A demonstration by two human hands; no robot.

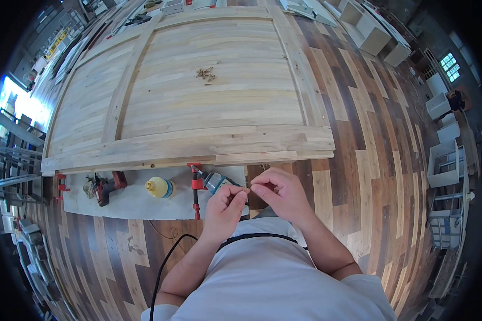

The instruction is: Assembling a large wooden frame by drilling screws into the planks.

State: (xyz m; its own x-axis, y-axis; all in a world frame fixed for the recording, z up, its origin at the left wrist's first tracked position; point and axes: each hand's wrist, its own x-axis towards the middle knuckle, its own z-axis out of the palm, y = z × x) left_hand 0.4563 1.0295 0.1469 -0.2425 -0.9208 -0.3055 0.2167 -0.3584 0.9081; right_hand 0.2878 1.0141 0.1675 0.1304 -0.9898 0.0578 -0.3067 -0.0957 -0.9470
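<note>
My left hand [227, 207] and my right hand [283, 193] meet in front of my body, near the panel's front edge. The fingers of both are pinched together, almost touching. Whatever lies between the fingertips is too small to make out. Just beyond my left hand lies a grey-and-blue power tool [215, 182], partly covered by that hand. A red bar clamp [197, 184] grips the front rail beside it. The large framed wooden panel [214, 99] lies flat ahead, with a small heap of wood shavings [205, 74] on it.
Below the panel's edge, a pale board [139, 206] carries a yellow-capped bottle [159, 187] and a red cordless drill [104, 188]. Another red clamp [62, 184] holds the left corner. A black cable [163, 262] runs along my left side. White cabinet boxes [444, 163] stand far right.
</note>
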